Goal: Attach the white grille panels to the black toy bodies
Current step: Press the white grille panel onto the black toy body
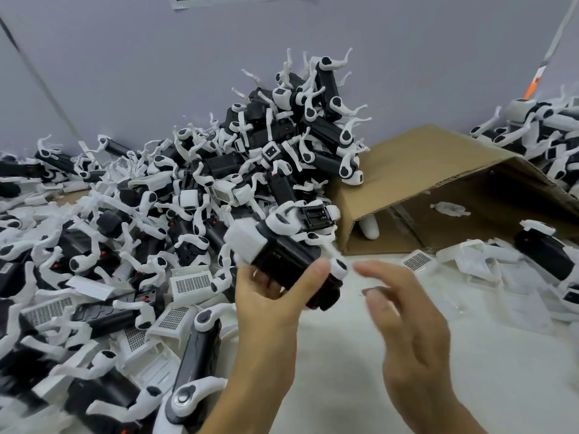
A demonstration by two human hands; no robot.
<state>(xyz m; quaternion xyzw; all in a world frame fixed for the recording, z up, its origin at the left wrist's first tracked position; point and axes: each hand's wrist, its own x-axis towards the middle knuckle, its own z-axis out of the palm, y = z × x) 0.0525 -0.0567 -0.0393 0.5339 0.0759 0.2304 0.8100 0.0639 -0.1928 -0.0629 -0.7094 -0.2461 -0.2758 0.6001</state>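
My left hand point(269, 296) grips a black toy body point(291, 255) with white legs and a white head block, held up above the table at centre. My right hand point(404, 311) hovers just to its right, fingers loosely spread and blurred, holding nothing. Loose white grille panels point(191, 283) lie among the parts at left. Another grille panel point(416, 260) lies on the table at right.
A tall heap of black-and-white toy bodies point(282, 136) fills the left and back. A tipped cardboard box point(438, 189) lies open at the right, with more toys point(545, 255) and white parts beyond it. A pale table surface point(360, 355) lies under my hands.
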